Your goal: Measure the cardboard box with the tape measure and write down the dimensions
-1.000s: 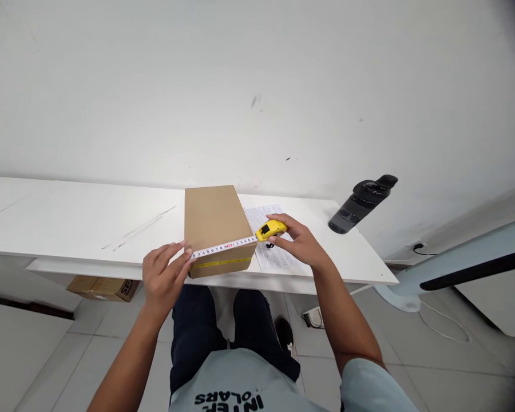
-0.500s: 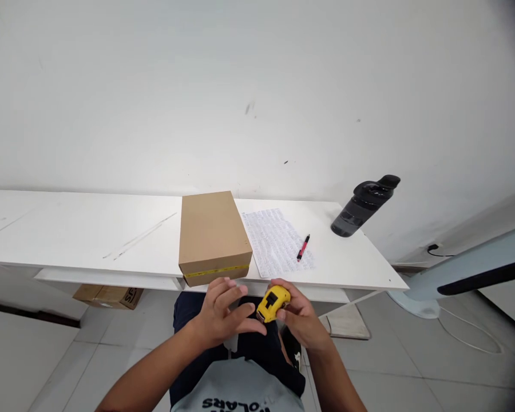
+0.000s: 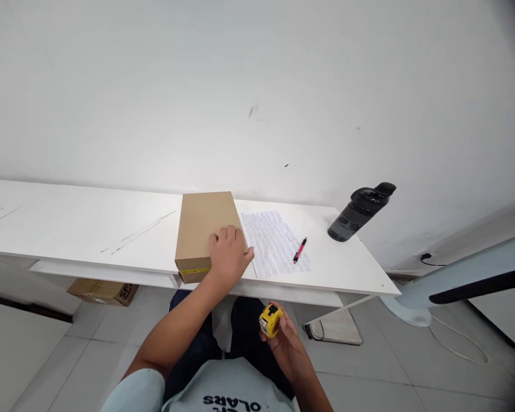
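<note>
A closed brown cardboard box [image 3: 201, 223] lies near the front edge of the white desk, with a strip of yellow tape along its front side. On the box's right front part is my left hand [image 3: 228, 252], its fingers bent over the top and its thumb at the right edge; the palm side is hidden. Below the desk edge, over my lap, my right hand [image 3: 289, 349] grips a yellow and black tape measure [image 3: 270, 319]. No blade can be seen pulled out of it.
Right of the box lies a handwritten sheet [image 3: 270, 240] with a red and black pen [image 3: 300, 250] on it. A black bottle [image 3: 360, 212] stands near the right end of the white desk [image 3: 90, 223]. Another cardboard box [image 3: 103, 290] is on the floor below.
My left hand has left its place beside the tape measure and moved up onto the box. My right hand has lowered slightly, still holding the tape measure.
</note>
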{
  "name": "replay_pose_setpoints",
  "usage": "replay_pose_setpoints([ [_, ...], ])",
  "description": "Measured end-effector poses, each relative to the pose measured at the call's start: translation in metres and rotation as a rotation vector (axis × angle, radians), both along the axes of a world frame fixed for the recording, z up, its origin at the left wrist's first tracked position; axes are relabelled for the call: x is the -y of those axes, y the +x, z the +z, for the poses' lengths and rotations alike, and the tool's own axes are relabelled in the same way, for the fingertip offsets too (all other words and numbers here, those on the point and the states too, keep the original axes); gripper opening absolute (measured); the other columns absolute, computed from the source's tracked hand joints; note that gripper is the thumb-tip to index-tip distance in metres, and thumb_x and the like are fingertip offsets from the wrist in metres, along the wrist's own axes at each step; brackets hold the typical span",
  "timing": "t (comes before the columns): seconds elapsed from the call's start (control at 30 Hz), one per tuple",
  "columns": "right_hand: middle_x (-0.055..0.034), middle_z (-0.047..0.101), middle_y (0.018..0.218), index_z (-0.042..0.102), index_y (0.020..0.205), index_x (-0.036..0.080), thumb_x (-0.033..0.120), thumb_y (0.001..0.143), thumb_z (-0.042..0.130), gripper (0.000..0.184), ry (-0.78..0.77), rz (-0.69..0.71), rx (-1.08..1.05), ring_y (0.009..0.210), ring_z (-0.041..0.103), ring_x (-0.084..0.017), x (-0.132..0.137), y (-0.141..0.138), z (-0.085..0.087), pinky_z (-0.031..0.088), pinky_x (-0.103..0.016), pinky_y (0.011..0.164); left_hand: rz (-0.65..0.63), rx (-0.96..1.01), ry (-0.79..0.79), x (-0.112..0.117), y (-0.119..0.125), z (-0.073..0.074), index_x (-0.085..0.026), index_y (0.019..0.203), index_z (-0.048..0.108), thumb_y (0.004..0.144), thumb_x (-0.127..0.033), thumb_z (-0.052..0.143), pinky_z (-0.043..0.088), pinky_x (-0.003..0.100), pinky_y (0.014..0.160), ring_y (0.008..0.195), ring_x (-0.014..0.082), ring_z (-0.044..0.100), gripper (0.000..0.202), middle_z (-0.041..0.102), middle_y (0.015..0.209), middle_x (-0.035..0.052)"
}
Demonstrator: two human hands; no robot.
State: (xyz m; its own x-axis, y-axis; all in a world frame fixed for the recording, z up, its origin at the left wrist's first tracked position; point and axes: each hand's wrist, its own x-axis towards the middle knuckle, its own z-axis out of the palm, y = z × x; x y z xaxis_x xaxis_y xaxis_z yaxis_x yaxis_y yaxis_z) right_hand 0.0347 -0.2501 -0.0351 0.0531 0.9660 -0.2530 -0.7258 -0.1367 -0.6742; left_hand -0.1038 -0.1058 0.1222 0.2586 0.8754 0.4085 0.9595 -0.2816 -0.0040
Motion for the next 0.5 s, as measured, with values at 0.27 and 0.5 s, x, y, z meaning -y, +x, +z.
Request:
replay_pose_setpoints([
  [0.27,-0.0018,0.066,0.092,0.069,0.110,0.031,0.047,0.079,0.080,0.036,0.057,0.032,0.050,0.071,0.060,-0.016,-0.005,0.011,0.004,0.055,-0.030,0.064,-0.363,-0.050,0.201,0.025,-0.140,-0.010,-0.023,0.135,0.057,0.097,-0.019,0.048,0.042,0.039,0.092,0.119,0.0228,0.064,0.039,0.068,0.130,0.0077],
  [0.5,-0.0021,0.066,0.099,0.065,0.123,0.032,0.040,0.077,0.085,0.051,0.204,0.265,0.184,0.081,0.065,-0.018,-0.033,-0.020,0.050,0.058,-0.031,0.069,-0.445,0.059,0.293,0.065,-0.156,0.000,-0.021,0.142,0.051,0.097,-0.036,0.059,0.042,0.044,0.106,0.127,0.0278,0.060,0.048,0.067,0.134,0.0129],
])
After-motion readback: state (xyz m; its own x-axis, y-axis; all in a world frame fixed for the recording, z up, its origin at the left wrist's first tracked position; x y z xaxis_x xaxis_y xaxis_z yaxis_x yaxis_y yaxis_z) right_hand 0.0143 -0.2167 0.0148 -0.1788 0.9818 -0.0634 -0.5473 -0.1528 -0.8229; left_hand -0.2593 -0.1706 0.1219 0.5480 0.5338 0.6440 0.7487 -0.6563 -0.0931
